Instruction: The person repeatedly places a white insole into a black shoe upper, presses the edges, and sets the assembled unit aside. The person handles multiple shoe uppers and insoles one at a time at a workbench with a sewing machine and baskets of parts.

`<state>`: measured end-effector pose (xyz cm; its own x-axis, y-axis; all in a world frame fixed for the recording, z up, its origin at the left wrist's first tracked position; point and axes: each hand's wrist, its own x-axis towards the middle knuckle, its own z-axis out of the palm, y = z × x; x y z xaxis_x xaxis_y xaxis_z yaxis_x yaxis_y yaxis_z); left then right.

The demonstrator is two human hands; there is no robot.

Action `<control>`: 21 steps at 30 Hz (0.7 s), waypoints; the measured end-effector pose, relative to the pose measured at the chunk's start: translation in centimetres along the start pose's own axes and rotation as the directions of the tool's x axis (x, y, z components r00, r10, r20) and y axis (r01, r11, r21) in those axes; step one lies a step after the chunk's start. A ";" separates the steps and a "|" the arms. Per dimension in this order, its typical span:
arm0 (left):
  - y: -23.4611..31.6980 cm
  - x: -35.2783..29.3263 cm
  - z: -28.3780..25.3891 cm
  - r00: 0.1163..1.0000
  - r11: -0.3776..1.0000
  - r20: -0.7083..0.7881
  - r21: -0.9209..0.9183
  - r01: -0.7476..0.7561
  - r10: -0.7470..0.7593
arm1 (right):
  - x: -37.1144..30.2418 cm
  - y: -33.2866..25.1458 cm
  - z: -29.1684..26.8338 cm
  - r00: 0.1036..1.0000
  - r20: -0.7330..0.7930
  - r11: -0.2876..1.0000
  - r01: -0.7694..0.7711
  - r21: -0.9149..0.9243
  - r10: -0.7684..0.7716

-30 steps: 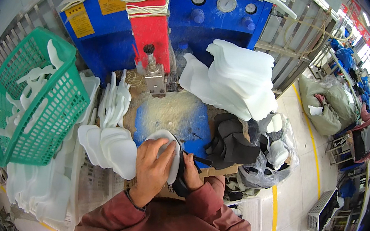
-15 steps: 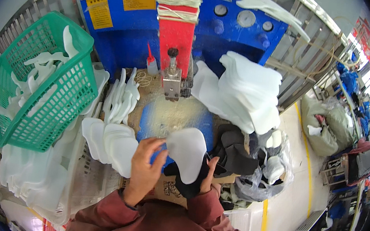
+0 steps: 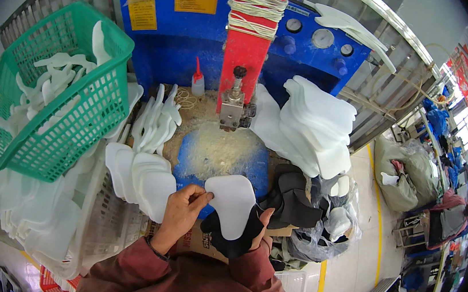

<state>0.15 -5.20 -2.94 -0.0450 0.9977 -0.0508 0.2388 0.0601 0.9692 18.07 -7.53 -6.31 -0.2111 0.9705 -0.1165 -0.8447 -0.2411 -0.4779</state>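
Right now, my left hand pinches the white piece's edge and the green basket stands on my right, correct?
Only the basket's side is wrong: the head view shows the green basket on your left. Your left hand does pinch the edge of the white piece.

A panel [image 3: 230, 203] lies over a cover [image 3: 212, 227] between the left hand [image 3: 182, 216] and right hand [image 3: 261, 231], before a pad [image 3: 189, 161]. Behind stands a machine [image 3: 177, 61]; at left, offcuts [image 3: 50, 87] sit in a basket [image 3: 74, 128]; at right, stacked sheets [image 3: 319, 121] and a bag [image 3: 318, 246].
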 end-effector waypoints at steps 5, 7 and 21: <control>-0.1 -0.1 0.8 0.990 0.993 -0.085 0.001 -0.117 0.116 | -0.3 -0.5 0.4 0.989 -0.133 0.998 -0.060 -0.013 0.058; -0.6 0.0 0.8 0.980 0.981 -0.110 0.115 -0.154 0.167 | -0.4 -0.7 0.3 0.983 -0.154 0.995 -0.097 0.011 0.097; -6.5 2.6 0.6 0.997 0.882 0.045 -0.464 0.079 -0.065 | 3.0 4.3 -10.2 0.992 -0.094 0.994 -0.089 -0.068 0.082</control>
<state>-0.98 -3.01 -9.56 -0.0166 0.9920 -0.1248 -0.2431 0.1170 0.9629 18.78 -5.59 -17.62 -0.2327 0.9434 -0.2363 -0.7873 -0.3254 -0.5237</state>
